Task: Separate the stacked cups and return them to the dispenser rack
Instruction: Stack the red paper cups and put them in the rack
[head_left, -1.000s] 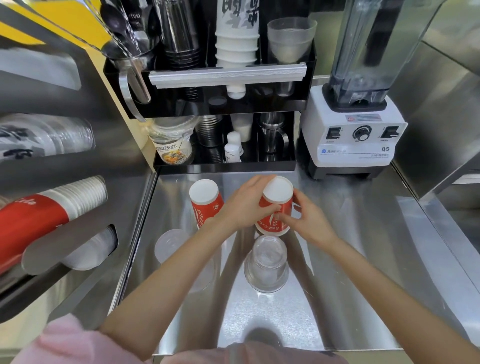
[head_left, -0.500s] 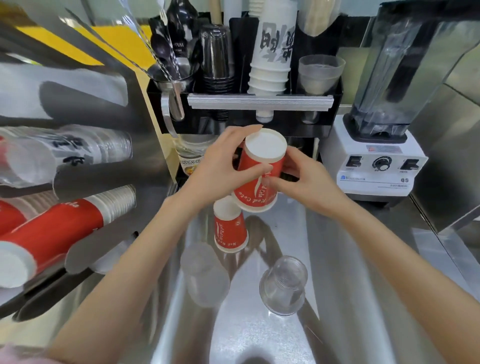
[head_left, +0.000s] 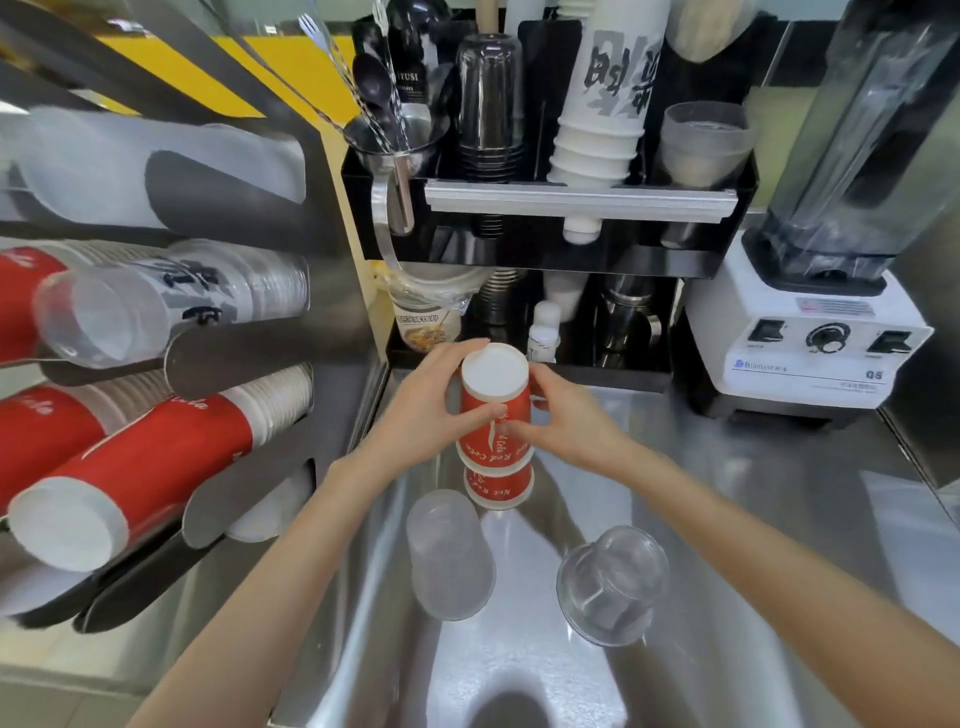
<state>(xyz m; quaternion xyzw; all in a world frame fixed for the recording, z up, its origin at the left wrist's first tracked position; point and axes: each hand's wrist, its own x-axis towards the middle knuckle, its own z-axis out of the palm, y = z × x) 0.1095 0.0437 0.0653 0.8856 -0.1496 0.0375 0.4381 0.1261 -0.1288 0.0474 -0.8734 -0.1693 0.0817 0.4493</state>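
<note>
holding the red paper cup (head_left: 496, 410) upside down between them, the left hand (head_left: 431, 415) and the right hand (head_left: 566, 428) are both closed around its wall, white base up. it hangs directly over a second red cup (head_left: 498, 486), also inverted, which stands on the steel desk (head_left: 727, 519); whether the two rims touch or the upper one sits partly over the lower cannot be told from this angle. just in front stand a frosted plastic cup (head_left: 449, 556) and a clear plastic cup (head_left: 613, 590), both mouth down.

on the left, the dispenser rack (head_left: 249, 364) carries a sleeve of red cups (head_left: 130, 478) lying on its side with its white base toward the camera, and a stack of clear printed cups (head_left: 171, 304) above it.

judging by the material, these paper cups are very light and thin-walled: a hard squeeze near the open rim would likely dent or oval them, and nested ones tend to cling by friction. the firmer places to hold look like the rolled rim and the base ring, so a light grip around the upper body with a slight twist should part them better than a straight pull. the plastic cups will probably be slicker and springy, and the clear one could crack if pinched.
</note>
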